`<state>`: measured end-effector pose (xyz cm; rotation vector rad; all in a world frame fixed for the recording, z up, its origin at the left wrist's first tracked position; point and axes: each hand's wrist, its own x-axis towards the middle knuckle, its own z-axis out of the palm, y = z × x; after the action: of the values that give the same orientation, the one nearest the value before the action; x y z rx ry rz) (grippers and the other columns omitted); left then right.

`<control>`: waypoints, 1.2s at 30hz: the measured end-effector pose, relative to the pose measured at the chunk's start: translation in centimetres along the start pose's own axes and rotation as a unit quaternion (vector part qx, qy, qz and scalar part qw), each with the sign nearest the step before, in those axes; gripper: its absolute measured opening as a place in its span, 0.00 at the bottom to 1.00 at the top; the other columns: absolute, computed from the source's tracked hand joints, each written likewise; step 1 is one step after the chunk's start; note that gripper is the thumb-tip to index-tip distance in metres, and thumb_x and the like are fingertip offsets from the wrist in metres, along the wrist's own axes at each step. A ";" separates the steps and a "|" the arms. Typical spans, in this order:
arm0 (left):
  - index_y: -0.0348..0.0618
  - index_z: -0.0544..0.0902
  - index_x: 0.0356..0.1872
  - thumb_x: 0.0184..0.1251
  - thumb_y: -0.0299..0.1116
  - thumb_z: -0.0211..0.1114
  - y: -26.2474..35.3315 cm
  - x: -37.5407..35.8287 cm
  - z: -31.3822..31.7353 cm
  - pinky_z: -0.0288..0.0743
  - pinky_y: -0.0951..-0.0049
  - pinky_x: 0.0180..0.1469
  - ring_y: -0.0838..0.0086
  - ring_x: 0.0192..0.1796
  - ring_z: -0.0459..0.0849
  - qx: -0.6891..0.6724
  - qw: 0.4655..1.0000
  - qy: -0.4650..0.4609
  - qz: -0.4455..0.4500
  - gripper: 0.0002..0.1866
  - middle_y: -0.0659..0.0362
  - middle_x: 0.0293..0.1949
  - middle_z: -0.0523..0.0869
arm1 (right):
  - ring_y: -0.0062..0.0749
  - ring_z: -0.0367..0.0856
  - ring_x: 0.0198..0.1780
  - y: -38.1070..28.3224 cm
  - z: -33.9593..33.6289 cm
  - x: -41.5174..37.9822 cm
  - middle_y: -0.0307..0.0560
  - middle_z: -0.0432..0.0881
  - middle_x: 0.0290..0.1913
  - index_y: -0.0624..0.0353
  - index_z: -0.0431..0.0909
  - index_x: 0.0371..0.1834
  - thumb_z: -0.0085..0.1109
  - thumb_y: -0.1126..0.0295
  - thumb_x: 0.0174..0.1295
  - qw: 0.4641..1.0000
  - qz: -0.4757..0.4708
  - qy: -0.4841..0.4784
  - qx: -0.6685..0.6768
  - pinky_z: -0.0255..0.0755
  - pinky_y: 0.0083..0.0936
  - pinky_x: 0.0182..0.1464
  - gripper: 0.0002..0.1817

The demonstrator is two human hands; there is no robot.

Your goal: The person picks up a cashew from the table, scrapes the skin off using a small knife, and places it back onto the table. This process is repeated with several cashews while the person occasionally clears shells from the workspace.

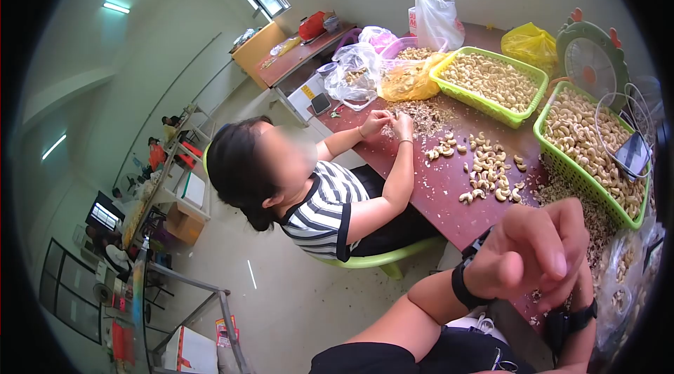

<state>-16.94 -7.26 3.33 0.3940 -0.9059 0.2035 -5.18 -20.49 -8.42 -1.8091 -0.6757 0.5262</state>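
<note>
My left hand [523, 244], with a dark band at the wrist, is raised over the near edge of the table. Its fingers are curled in, and whatever they hold is hidden. My right hand [577, 283] meets it from behind, largely covered by it. The right fingers that show look bent closed, and their contents cannot be made out. Beyond my hands, loose cashew nuts [490, 167] lie on the dark red table [449, 202]. Skin scraps [593, 216] are heaped beside my right hand.
Two green baskets [518, 118] [623, 214] hold cashews, with a phone [633, 154] on the nearer one. A fan [591, 65] stands behind. To the left sits a co-worker [319, 209], hands together over scraps [425, 118]. A yellow bag [530, 48] and plastic bag [618, 283] lie around.
</note>
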 end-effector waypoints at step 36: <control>0.49 0.74 0.43 0.61 0.43 0.54 -2.6 0.7 3.7 0.70 0.75 0.24 0.73 0.25 0.68 -0.012 0.999 -0.021 0.048 0.14 0.54 0.39 0.68 | 0.16 0.60 0.16 0.2 -0.4 -0.3 0.36 0.64 0.11 0.66 0.71 0.15 0.52 0.69 0.54 0.995 -0.020 -0.023 -0.093 0.54 0.19 0.18 0.13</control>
<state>-18.33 -11.17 5.26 0.3338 -0.9692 0.2731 -5.07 -21.02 -8.47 -1.9571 -0.8140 0.4931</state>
